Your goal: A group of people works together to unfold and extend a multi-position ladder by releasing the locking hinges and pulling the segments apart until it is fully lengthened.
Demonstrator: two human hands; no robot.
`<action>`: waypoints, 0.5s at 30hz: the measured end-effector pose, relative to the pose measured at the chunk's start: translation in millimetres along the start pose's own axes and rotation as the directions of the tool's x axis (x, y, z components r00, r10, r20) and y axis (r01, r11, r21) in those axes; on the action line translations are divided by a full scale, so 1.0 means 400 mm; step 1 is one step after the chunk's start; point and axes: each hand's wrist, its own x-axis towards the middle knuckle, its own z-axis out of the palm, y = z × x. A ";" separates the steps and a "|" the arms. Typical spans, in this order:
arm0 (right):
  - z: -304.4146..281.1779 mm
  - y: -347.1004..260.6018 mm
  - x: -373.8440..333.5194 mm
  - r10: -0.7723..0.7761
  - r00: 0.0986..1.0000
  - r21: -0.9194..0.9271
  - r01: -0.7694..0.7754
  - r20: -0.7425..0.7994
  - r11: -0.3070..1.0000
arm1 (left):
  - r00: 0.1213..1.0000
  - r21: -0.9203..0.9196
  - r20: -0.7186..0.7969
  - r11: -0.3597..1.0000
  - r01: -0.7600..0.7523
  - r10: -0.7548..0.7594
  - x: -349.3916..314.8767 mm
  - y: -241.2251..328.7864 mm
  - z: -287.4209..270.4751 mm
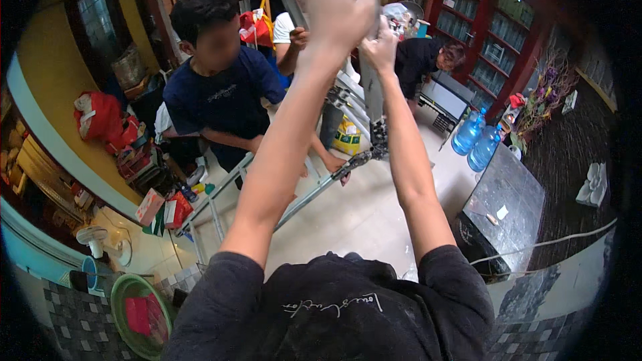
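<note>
Right grip [380,50] seemingly meets ladder [373,93]; left grip [340,12] blurred.

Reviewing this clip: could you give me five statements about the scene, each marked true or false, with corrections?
1. The left hand and right hand are both raised. True.
2. The ladder is bright red. False: the ladder is grey.
3. Two blue bottles are right of the ladder. True.
4. The fan stands on the black table. False: the fan is far left, the table at right.
5. The basin at lower left is green. True.
</note>
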 end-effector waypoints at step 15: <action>0.031 -0.002 -0.047 -0.111 0.994 0.062 0.111 -0.009 0.992 | 0.312 0.241 0.428 0.440 0.865 -0.848 -0.921 0.127 -0.372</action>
